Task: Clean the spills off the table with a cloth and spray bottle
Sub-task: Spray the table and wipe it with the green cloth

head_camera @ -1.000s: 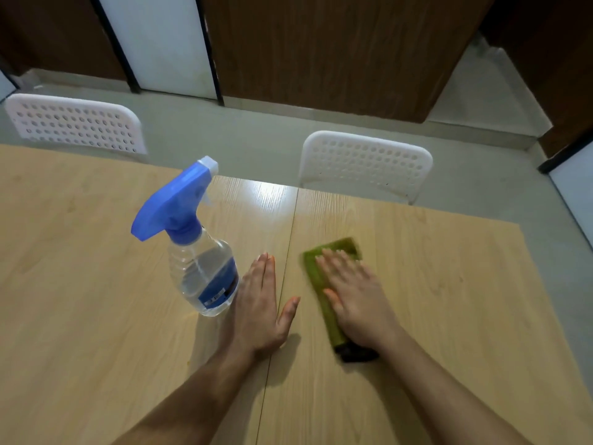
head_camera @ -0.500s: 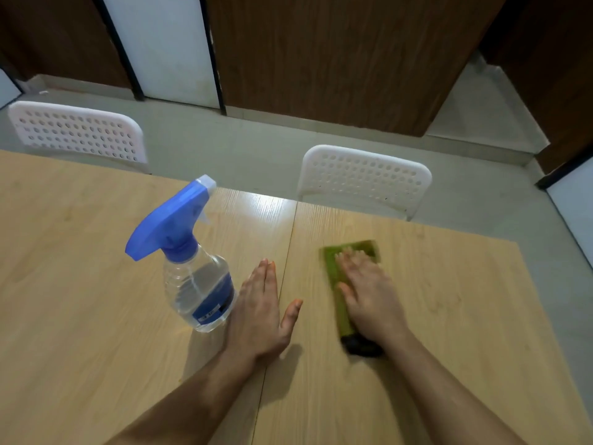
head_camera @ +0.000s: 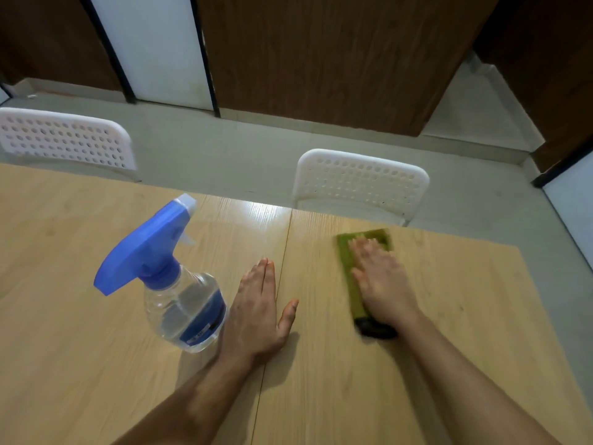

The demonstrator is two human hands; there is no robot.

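A folded green cloth [head_camera: 348, 268] with a dark near end lies on the right half of the light wooden table [head_camera: 465, 316]. My right hand [head_camera: 382, 284] lies flat on top of it, fingers pointing away from me, pressing it onto the wood; it is blurred with motion. A clear spray bottle [head_camera: 183, 303] with a blue trigger head and a blue label stands upright left of centre. My left hand [head_camera: 256, 309] rests flat on the table right beside the bottle, fingers apart, holding nothing. I can make out no spill on the surface.
A seam [head_camera: 282, 271] runs between the two table halves, just right of my left hand. Two white perforated chairs stand behind the far edge, one at left [head_camera: 64, 139], one at centre [head_camera: 362, 181]. Beyond them are grey floor and dark wood wall panels.
My right hand has slid the cloth away from me and to the right across the table. My left hand and the spray bottle have stayed where they were.
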